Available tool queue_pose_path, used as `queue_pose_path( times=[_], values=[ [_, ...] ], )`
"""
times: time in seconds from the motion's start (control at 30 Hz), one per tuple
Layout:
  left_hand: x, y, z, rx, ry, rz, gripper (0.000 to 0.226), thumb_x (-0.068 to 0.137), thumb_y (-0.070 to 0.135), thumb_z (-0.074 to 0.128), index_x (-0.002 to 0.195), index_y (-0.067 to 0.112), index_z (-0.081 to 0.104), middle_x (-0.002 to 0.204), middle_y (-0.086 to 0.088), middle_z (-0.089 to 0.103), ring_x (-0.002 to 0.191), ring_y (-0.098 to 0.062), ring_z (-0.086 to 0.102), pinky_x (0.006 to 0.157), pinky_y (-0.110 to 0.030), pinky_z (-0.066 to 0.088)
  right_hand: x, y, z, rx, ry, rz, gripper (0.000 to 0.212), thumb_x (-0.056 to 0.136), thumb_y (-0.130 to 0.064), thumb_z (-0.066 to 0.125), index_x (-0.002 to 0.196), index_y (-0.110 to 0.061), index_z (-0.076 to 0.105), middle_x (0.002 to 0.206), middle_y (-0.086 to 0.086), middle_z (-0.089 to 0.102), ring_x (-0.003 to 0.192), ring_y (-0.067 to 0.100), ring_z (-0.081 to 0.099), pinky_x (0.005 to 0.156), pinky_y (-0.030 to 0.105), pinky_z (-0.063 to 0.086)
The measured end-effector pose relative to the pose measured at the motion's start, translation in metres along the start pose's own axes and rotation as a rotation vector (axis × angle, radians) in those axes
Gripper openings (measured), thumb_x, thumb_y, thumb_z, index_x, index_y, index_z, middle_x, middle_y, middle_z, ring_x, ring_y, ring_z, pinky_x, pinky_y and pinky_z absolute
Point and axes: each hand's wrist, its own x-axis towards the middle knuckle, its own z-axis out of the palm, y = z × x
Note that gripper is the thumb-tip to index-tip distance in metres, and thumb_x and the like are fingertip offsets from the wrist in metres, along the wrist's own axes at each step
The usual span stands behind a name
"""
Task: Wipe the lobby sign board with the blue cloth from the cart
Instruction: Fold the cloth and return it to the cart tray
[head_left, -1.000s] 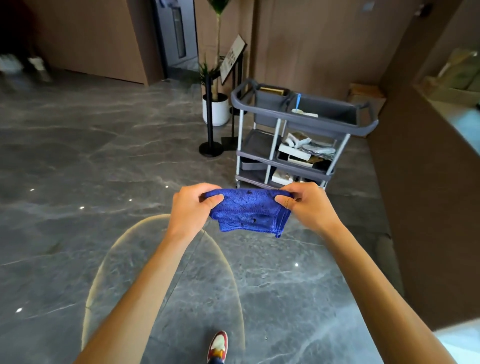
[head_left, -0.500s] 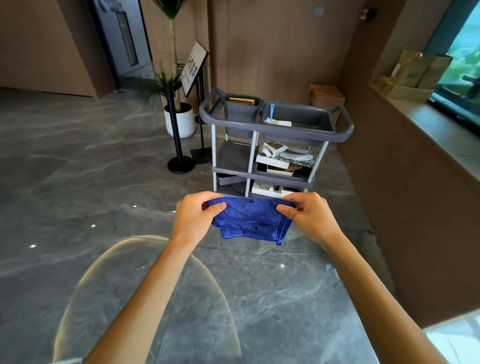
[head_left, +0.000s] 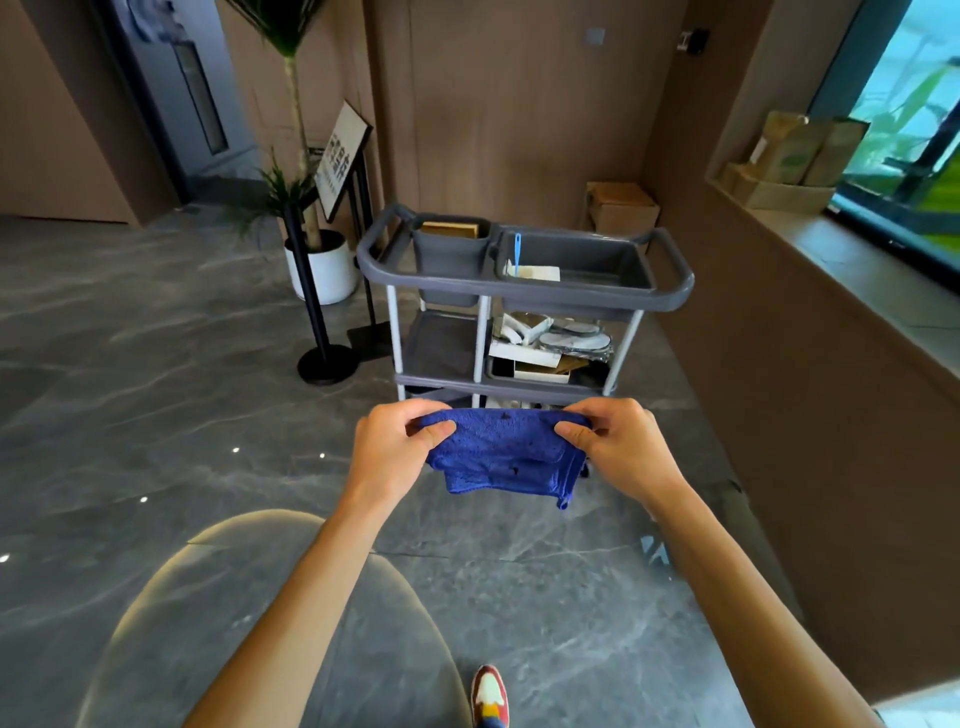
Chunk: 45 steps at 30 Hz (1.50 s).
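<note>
Out in front of me, above the grey marble floor (head_left: 156, 415), I hold the blue cloth (head_left: 501, 452) stretched between both hands. My left hand (head_left: 395, 449) pinches its left top corner, thumb over the fabric, and my right hand (head_left: 621, 449) pinches the right top corner the same way; the cloth hangs folded below. Just beyond it stands the grey cart (head_left: 524, 291). Farther off to the left, the sign board (head_left: 340, 158) tilts on its black stand, beside a potted plant (head_left: 311, 228).
</note>
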Motion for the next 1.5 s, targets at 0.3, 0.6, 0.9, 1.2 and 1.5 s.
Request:
queue_pose_path(
  times=[0.3,0.6,0.9,1.2,1.5],
  values=[
    [0.155,0.007,0.045,-0.024,-0.021,0.057,0.03,0.085,0.004,0.072,0.084,0.034,0.076,0.081,0.025,0.074,0.078,0.007,0.069,0.066,-0.007,0.051,0.152,0.026,-0.021,-0.002,0.013,-0.006,0.008,0.091,-0.019,0.072,0.091,-0.023,0.078,0.077,-0.007,0.075,0.073,0.006,0.066,0.062,0.014,0.047],
    [0.265,-0.002,0.082,-0.049,-0.036,0.019,0.025,0.085,0.005,0.073,0.088,0.029,0.078,0.083,0.023,0.076,0.082,0.005,0.07,0.08,-0.025,0.058,0.263,0.053,-0.025,0.005,-0.004,0.041,0.008,0.091,-0.02,0.073,0.095,-0.019,0.079,0.081,-0.002,0.077,0.082,0.018,0.071,0.079,0.038,0.057],
    [0.369,-0.021,0.118,-0.053,-0.084,0.033,0.036,0.086,0.004,0.072,0.082,0.04,0.074,0.083,0.022,0.076,0.083,0.002,0.071,0.077,-0.025,0.058,0.362,0.084,-0.018,0.005,0.032,0.071,0.008,0.092,-0.02,0.071,0.094,-0.023,0.078,0.079,-0.004,0.076,0.078,0.017,0.069,0.073,0.03,0.054],
    [0.494,-0.04,0.159,-0.076,-0.163,0.072,0.039,0.086,0.007,0.073,0.081,0.046,0.07,0.083,0.029,0.074,0.082,0.008,0.069,0.073,-0.014,0.052,0.474,0.116,-0.016,0.015,0.093,0.122,0.008,0.092,-0.022,0.071,0.091,-0.029,0.075,0.08,-0.009,0.077,0.076,0.007,0.071,0.073,0.026,0.058],
    [0.607,-0.053,0.2,-0.147,-0.288,0.079,0.035,0.087,0.006,0.072,0.084,0.041,0.074,0.086,0.021,0.076,0.087,0.002,0.071,0.07,-0.012,0.053,0.562,0.144,-0.018,0.056,0.095,0.22,0.007,0.094,-0.026,0.068,0.099,-0.029,0.072,0.088,-0.009,0.077,0.082,0.004,0.072,0.075,0.025,0.06]
  ],
)
